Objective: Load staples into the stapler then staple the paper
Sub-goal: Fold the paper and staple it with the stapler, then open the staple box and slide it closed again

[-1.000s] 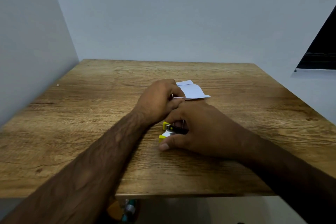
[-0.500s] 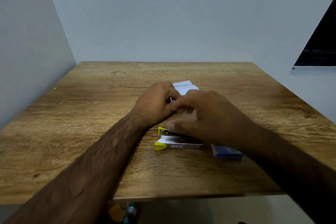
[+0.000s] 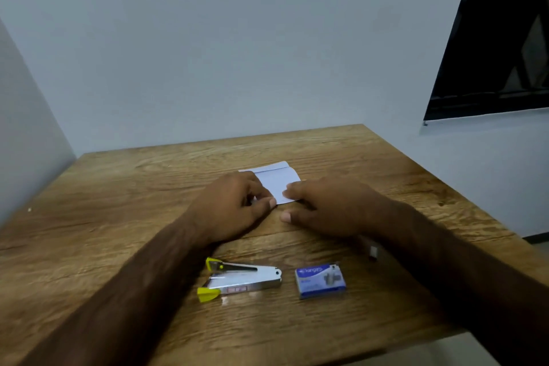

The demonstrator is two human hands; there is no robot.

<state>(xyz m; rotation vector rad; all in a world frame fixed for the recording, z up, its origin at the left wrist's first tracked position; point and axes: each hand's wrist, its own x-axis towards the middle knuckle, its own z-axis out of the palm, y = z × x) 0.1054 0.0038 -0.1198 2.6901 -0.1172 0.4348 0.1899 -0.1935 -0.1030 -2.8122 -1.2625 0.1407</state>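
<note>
A small folded white paper (image 3: 277, 180) lies flat in the middle of the wooden table (image 3: 118, 187). My left hand (image 3: 231, 211) pinches its near left corner. My right hand (image 3: 326, 208) rests on its near right edge with the fingertips pressing down and the thumb on the table. A silver stapler with yellow tips (image 3: 240, 278) lies on its side near the front edge, apart from both hands. Right of it sits a small blue staple box (image 3: 320, 280). A small strip of staples (image 3: 373, 252) lies by my right forearm.
Pale walls close in behind the table and on the left. A dark window (image 3: 499, 38) sits high on the right. The table's front edge runs just below the stapler and the box.
My right hand let go of the stapler, which now lies on the table. Both hands moved to the far side with the paper and laid it flat. The view tilted upward.
</note>
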